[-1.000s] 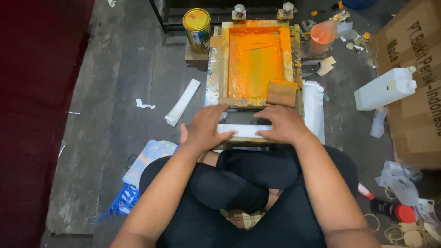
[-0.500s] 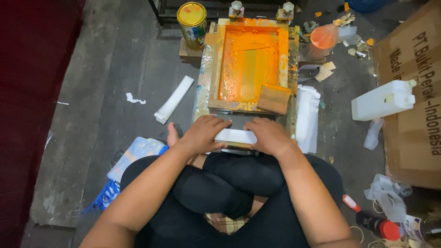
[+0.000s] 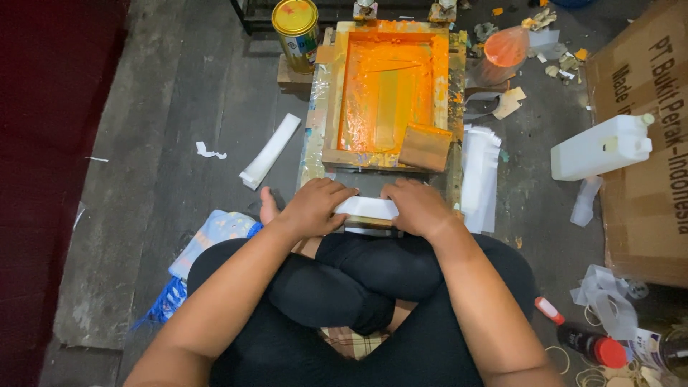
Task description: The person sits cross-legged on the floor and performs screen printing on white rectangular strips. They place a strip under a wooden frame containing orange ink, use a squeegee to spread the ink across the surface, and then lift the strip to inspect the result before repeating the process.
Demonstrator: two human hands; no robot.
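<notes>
I sit cross-legged on the floor before a wooden printing frame (image 3: 330, 107) whose screen is covered in orange ink. A wooden squeegee (image 3: 425, 147) rests on the frame's near right corner. Just in front of the frame lies a white folded strip (image 3: 367, 208). My left hand (image 3: 312, 208) presses on its left end and my right hand (image 3: 419, 208) on its right end, fingers curled over it.
A yellow-lidded tin (image 3: 295, 25) stands left of the frame's far end. A stack of white strips (image 3: 479, 175) lies right of the frame, another white strip (image 3: 270, 150) to its left. A white jerrycan (image 3: 600, 147), cardboard box (image 3: 645, 143) and red-capped bottle (image 3: 580, 340) are at right.
The view has shifted slightly, bringing the frame and my hands lower in the picture. Both hands have stayed on the white strip, drawn a little closer to my legs.
</notes>
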